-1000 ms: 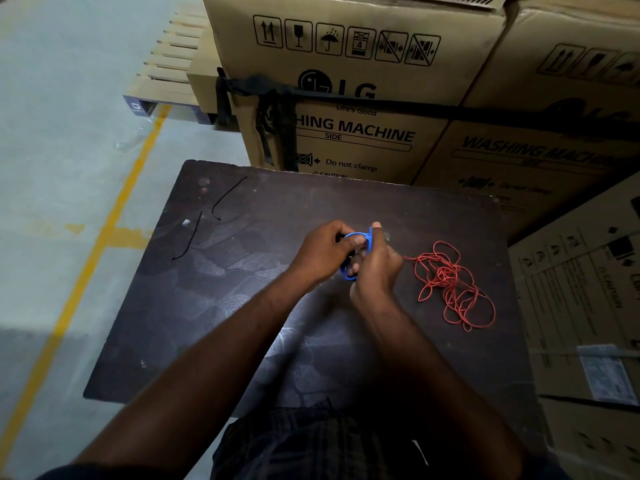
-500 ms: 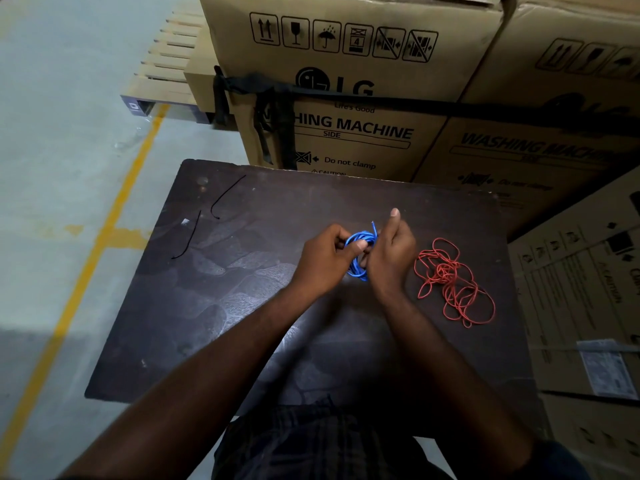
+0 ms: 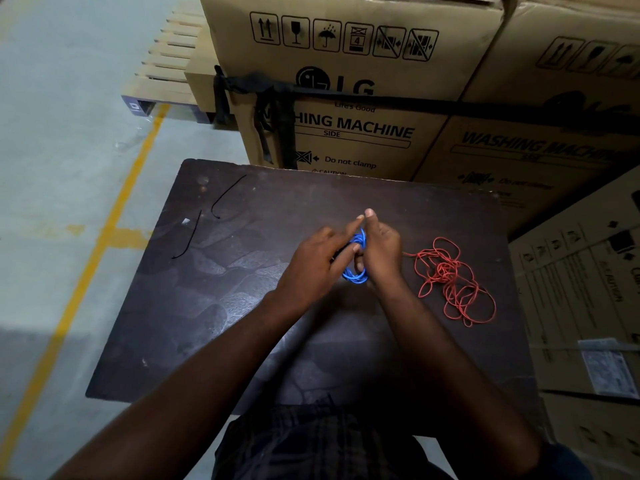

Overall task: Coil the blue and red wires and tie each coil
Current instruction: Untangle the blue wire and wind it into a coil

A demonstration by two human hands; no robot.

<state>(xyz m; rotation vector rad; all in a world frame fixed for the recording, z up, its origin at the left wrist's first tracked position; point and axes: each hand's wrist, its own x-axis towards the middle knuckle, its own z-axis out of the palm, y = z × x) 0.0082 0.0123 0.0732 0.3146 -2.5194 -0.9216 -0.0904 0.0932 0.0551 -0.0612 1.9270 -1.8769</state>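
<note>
Black ties (image 3: 192,234) seen lying unused at left of worktop (image 3: 242,323). Coiled blue wire (image 3: 354,278) pinched by left hand (image 3: 311,268), clasped in right hand (image 3: 381,251) grip, mid-worktop. Tangled red wire (image 3: 446,271) heaped loose at right. Risk: coil sprung open if pinch slackened before tying.

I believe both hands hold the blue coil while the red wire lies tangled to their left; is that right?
Not quite. The head view shows the red wire lying tangled to the right of the hands, not left. The left hand and right hand do both hold the blue coil.
</note>
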